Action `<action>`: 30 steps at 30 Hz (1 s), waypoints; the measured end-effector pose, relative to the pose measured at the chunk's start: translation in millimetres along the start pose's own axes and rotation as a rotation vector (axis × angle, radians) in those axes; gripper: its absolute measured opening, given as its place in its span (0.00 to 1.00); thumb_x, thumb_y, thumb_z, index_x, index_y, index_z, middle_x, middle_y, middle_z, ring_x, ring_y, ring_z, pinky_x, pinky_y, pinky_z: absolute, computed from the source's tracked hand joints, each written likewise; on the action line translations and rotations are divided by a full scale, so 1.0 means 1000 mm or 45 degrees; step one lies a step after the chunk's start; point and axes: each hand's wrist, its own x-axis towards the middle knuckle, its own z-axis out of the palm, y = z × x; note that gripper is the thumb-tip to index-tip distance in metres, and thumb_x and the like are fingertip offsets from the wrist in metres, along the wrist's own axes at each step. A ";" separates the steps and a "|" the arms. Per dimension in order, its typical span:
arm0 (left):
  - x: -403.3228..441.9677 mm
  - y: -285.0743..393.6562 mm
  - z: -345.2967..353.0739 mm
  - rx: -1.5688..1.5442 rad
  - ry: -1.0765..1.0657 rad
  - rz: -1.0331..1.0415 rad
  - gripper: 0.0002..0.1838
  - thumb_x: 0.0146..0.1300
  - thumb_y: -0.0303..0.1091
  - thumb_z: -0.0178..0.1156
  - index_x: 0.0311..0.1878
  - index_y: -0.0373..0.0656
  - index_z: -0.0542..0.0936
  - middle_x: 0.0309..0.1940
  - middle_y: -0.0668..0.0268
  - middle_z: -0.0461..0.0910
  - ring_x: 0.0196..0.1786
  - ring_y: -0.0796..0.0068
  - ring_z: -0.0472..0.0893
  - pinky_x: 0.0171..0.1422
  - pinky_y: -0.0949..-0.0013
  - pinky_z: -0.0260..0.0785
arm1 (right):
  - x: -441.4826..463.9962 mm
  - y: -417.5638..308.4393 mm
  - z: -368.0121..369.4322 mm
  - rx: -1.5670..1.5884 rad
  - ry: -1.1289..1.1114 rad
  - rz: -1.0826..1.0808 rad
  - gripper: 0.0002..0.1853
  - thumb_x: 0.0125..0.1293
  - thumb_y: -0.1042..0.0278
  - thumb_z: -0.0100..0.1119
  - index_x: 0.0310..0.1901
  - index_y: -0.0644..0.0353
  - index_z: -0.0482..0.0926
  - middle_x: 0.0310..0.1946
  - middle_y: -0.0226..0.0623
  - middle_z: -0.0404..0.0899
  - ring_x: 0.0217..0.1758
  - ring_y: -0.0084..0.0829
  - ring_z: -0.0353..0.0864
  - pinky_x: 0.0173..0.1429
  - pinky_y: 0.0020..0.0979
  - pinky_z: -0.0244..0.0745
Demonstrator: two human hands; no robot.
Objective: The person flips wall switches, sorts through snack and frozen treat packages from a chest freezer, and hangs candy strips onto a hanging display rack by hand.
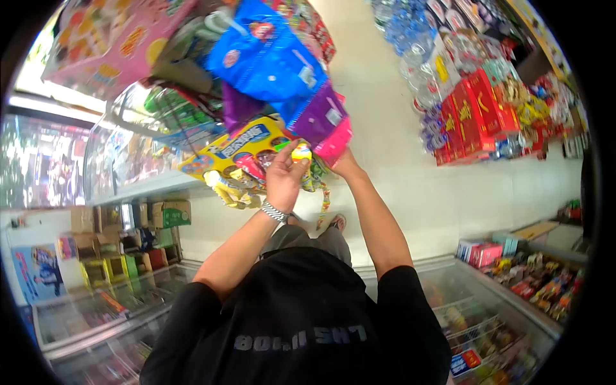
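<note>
My left hand point(285, 176), with a patterned band at the wrist, has its thumb and fingers closed on a small yellow and white packet point(301, 152). Just behind it are a yellow display box point(240, 149) and several small wrapped sweets point(247, 165). My right hand point(344, 163) reaches in at the right, beside a pink and purple bag point(324, 125); its fingers are hidden behind the bag. Above hangs a large blue bag point(266, 58). Pale yellow wrapped pieces point(228, 191) lie at the box's lower left edge.
A pink box point(119, 42) stands upper left beside a glass counter point(138, 186). Red boxes point(471, 119) and bottles point(417, 70) stand on the floor at right. Glass-topped cases point(487, 308) flank my body. My feet are on the pale floor point(378, 192).
</note>
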 end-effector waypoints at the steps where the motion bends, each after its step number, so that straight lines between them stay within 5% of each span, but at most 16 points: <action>1: 0.004 -0.004 0.002 -0.038 0.057 0.003 0.28 0.67 0.20 0.61 0.70 0.33 0.67 0.47 0.63 0.83 0.44 0.81 0.81 0.48 0.76 0.73 | -0.001 0.002 0.002 0.002 -0.038 -0.028 0.25 0.67 0.57 0.64 0.63 0.53 0.75 0.64 0.42 0.75 0.68 0.43 0.74 0.68 0.41 0.69; 4: 0.016 -0.020 -0.004 0.103 0.183 0.016 0.20 0.67 0.19 0.61 0.62 0.34 0.73 0.41 0.65 0.84 0.42 0.80 0.82 0.48 0.77 0.74 | -0.006 -0.008 0.011 -0.304 0.128 -0.223 0.24 0.60 0.63 0.69 0.57 0.58 0.78 0.55 0.43 0.81 0.60 0.43 0.79 0.61 0.43 0.73; 8: 0.022 -0.019 0.007 0.318 0.476 0.021 0.16 0.61 0.25 0.69 0.51 0.36 0.78 0.37 0.64 0.84 0.38 0.80 0.81 0.42 0.75 0.74 | -0.019 -0.021 0.025 -0.121 0.237 -0.010 0.22 0.63 0.65 0.66 0.58 0.58 0.78 0.55 0.45 0.81 0.60 0.46 0.79 0.61 0.44 0.73; 10: 0.025 -0.019 0.005 0.772 0.549 0.192 0.14 0.59 0.36 0.72 0.41 0.37 0.81 0.32 0.58 0.85 0.32 0.71 0.84 0.38 0.68 0.75 | -0.022 -0.026 0.030 -0.158 0.366 -0.015 0.17 0.64 0.68 0.64 0.54 0.61 0.79 0.51 0.46 0.82 0.55 0.48 0.81 0.56 0.44 0.76; 13: 0.026 -0.005 0.001 0.884 0.447 0.166 0.13 0.59 0.38 0.72 0.37 0.38 0.84 0.29 0.58 0.86 0.28 0.67 0.84 0.38 0.65 0.76 | -0.023 -0.019 0.033 0.071 0.261 0.226 0.15 0.64 0.71 0.63 0.52 0.63 0.79 0.50 0.48 0.83 0.53 0.50 0.82 0.53 0.43 0.76; 17: 0.021 -0.008 -0.015 1.224 0.105 0.091 0.17 0.66 0.45 0.65 0.39 0.38 0.85 0.24 0.54 0.83 0.25 0.59 0.83 0.32 0.59 0.73 | -0.019 0.004 0.041 -0.079 0.250 0.295 0.14 0.62 0.74 0.62 0.50 0.64 0.79 0.47 0.49 0.83 0.52 0.48 0.82 0.53 0.43 0.76; 21: 0.009 -0.004 -0.015 0.987 0.130 0.197 0.17 0.68 0.45 0.63 0.42 0.38 0.86 0.25 0.52 0.83 0.25 0.58 0.83 0.32 0.58 0.73 | -0.011 -0.020 0.033 -0.195 0.357 0.139 0.14 0.59 0.76 0.65 0.48 0.63 0.80 0.44 0.46 0.84 0.48 0.47 0.84 0.49 0.42 0.77; 22: 0.004 -0.002 -0.013 0.803 0.151 0.247 0.16 0.68 0.42 0.62 0.45 0.37 0.85 0.29 0.51 0.84 0.28 0.60 0.84 0.36 0.61 0.75 | -0.018 -0.003 0.026 -0.286 0.141 0.487 0.15 0.58 0.76 0.67 0.48 0.62 0.80 0.43 0.44 0.85 0.45 0.46 0.85 0.48 0.40 0.78; 23: -0.001 -0.001 -0.015 0.788 0.149 0.249 0.16 0.68 0.42 0.62 0.45 0.37 0.85 0.29 0.51 0.84 0.28 0.60 0.84 0.36 0.61 0.75 | -0.028 0.012 0.025 -0.301 0.140 0.484 0.15 0.58 0.76 0.67 0.48 0.62 0.80 0.43 0.44 0.85 0.45 0.46 0.85 0.48 0.40 0.78; 26: -0.023 -0.010 -0.037 0.799 -0.132 0.253 0.14 0.68 0.39 0.63 0.50 0.40 0.84 0.37 0.56 0.87 0.36 0.66 0.87 0.42 0.66 0.78 | -0.055 0.029 0.025 -0.184 0.069 0.687 0.14 0.59 0.74 0.68 0.47 0.64 0.80 0.45 0.49 0.84 0.48 0.44 0.85 0.50 0.39 0.79; 28: -0.045 0.021 -0.067 0.923 -0.491 -0.054 0.15 0.67 0.37 0.64 0.54 0.42 0.83 0.40 0.59 0.87 0.42 0.70 0.87 0.48 0.67 0.78 | -0.071 0.032 0.026 -0.267 0.166 0.602 0.15 0.62 0.71 0.68 0.49 0.68 0.80 0.49 0.52 0.83 0.53 0.43 0.84 0.54 0.39 0.79; 30: -0.058 0.028 -0.130 0.722 -0.984 -0.052 0.19 0.66 0.38 0.66 0.58 0.41 0.81 0.44 0.60 0.87 0.48 0.72 0.86 0.54 0.69 0.77 | -0.087 0.012 0.018 -0.289 0.225 0.777 0.19 0.64 0.69 0.67 0.53 0.71 0.78 0.52 0.54 0.81 0.57 0.42 0.82 0.59 0.40 0.78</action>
